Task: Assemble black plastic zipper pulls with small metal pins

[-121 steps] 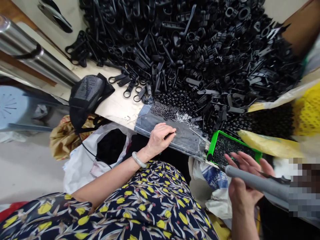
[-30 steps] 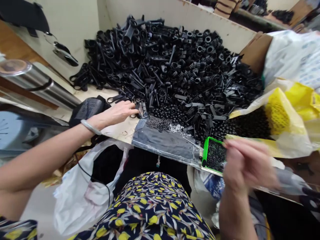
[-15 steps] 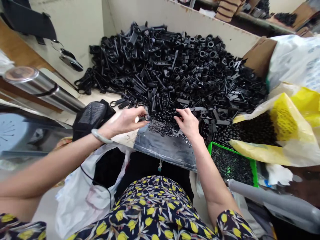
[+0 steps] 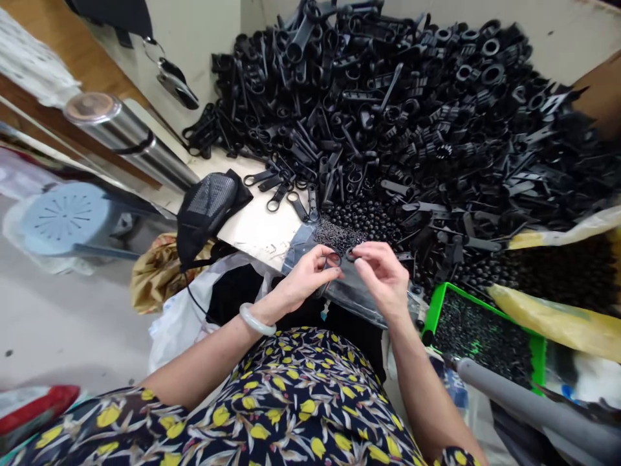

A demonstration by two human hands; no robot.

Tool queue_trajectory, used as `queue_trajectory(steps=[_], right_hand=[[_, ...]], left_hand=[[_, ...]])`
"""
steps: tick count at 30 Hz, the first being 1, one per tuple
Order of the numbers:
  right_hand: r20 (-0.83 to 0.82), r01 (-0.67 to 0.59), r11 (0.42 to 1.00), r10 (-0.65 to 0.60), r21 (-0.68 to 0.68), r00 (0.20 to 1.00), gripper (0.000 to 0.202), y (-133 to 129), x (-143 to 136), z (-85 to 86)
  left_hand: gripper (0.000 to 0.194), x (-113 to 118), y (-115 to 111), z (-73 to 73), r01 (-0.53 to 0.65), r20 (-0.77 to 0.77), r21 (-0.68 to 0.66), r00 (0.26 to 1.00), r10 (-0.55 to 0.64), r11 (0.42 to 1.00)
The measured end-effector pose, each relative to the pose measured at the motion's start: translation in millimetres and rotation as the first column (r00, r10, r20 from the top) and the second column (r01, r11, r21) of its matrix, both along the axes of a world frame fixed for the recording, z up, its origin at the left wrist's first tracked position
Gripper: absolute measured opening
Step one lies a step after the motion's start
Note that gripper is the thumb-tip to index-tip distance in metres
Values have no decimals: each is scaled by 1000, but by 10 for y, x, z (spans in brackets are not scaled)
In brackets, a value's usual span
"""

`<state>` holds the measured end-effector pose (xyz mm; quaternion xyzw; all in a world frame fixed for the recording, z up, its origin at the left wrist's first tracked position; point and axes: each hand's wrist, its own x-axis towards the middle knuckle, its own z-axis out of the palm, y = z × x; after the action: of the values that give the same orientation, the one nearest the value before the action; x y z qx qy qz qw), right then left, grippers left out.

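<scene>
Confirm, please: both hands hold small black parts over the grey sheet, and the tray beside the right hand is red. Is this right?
Not quite. The tray is green, not red, as the head view shows. The rest stands: the left hand and the right hand hold small black parts over the grey sheet.

Dark dress [image 4: 295, 414] printed with yellow flowers and pale leaves; pale bangle [image 4: 256, 320] on left wrist.

Pale cream wall [image 4: 213, 39] behind a light wooden worktop [image 4: 252, 226]; grey concrete floor [image 4: 63, 330] at left, with a blue-grey plastic stool [image 4: 63, 217] and steel cylinder [image 4: 130, 139].
</scene>
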<state>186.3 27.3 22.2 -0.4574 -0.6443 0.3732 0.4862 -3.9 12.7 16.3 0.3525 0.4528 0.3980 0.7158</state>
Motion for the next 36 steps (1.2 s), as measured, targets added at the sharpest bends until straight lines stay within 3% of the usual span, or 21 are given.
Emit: queue_trajectory(steps=[3,7,10,14,22,30,36], right_hand=[[170,-55,993,38,100,985,19,-230,-19,-39],[309,-74,985,23,156,951,21,-337,26,-93],[255,-37,990,2,134,967,18,-403,33,-119],[119,81,997,-79,-9,990,24,-500,6,-150],[40,91,983,-85,-157,996,19,-556,53,-141],[109,96,991,-86,-95,990,19,-566,5,-123],[266,26,999,-31,25,963,24,-560,39,-97]], left_hand=[[31,38,-80,5,76,-13,48,997,-75,996],[31,97,-189,9,95,-60,41,994,-92,995],[35,124,-252,41,120,-129,45,985,-114,992],[38,130,-285,91,165,-178,67,972,-151,984],[35,85,-301,62,139,-118,-1,983,-138,990],[38,73,-306,120,192,-218,27,959,-181,981],[39,55,-309,112,205,-247,15,949,-195,979]])
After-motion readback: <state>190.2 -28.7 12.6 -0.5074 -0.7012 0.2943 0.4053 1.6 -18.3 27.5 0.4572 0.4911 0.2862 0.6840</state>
